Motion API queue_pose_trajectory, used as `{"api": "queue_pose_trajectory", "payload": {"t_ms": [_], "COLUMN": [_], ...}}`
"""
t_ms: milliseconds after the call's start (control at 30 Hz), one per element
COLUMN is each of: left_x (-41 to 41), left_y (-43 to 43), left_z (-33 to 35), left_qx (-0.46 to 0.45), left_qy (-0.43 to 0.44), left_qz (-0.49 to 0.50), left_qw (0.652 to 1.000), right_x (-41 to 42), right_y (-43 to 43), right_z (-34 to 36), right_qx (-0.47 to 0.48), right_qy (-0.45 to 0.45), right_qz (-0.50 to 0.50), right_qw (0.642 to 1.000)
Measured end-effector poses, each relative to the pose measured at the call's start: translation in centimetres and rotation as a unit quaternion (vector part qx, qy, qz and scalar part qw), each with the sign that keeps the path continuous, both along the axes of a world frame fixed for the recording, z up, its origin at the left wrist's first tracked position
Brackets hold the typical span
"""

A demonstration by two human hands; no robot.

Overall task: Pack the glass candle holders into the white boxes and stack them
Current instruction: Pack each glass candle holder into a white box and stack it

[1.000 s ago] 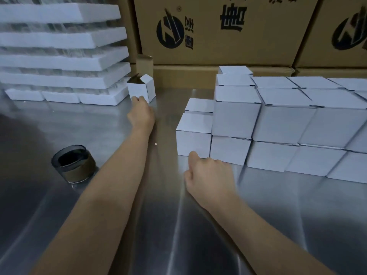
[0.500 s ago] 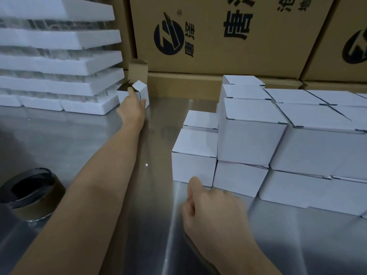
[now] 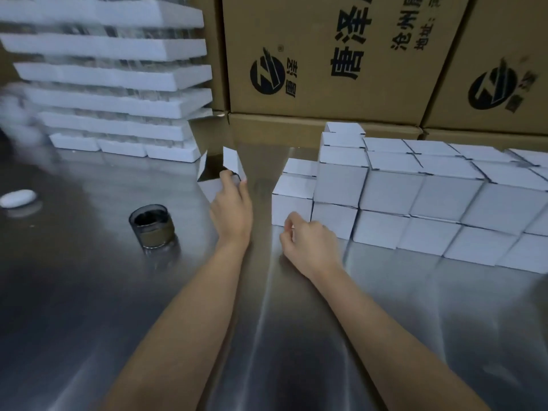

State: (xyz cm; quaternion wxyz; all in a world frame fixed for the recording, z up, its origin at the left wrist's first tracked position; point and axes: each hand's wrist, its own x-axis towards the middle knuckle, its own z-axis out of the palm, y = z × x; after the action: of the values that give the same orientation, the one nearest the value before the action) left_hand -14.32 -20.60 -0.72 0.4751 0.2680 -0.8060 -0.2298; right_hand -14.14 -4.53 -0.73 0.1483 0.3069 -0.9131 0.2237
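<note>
The holder point(image 3: 152, 226) stands on the table point(image 3: 89, 321) at the left. The open box point(image 3: 207, 185) is farther and to its right, near the middle, with the left hand point(image 3: 232, 209) on its near side. The stacked boxes point(image 3: 415, 197) fill the right side, with the right hand point(image 3: 311, 247) just before their near left corner. Trays point(image 3: 118, 78) are piled at the far left, and cartons point(image 3: 326, 54) stand behind everything.
</note>
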Motion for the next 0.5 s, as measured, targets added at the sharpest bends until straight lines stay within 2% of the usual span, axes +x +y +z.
{"api": "queue_pose_trajectory", "payload": {"t_ms": [133,233,333,500], "left_x": [6.2,9.7,11.7,12.7], "left_y": [4.2,6.5,8.4,12.9], "left_z": [0.5,0.6,0.8,0.6], "left_qx": [-0.006,-0.078,-0.145,-0.099], "left_qy": [0.013,0.018,0.022,-0.032], "left_qz": [-0.016,-0.045,-0.067,-0.169], "left_qw": [1.000,0.996,0.987,0.980], "right_x": [2.8,5.7,8.0,7.9], "right_y": [1.9,4.6,7.7,10.7], "right_z": [0.7,0.3,0.2,0.6], "right_qx": [-0.143,-0.263,-0.329,-0.426], "right_qy": [-0.040,-0.096,-0.116,-0.157], "right_qz": [0.030,0.052,0.073,0.040], "right_qw": [0.989,0.959,0.935,0.890]}}
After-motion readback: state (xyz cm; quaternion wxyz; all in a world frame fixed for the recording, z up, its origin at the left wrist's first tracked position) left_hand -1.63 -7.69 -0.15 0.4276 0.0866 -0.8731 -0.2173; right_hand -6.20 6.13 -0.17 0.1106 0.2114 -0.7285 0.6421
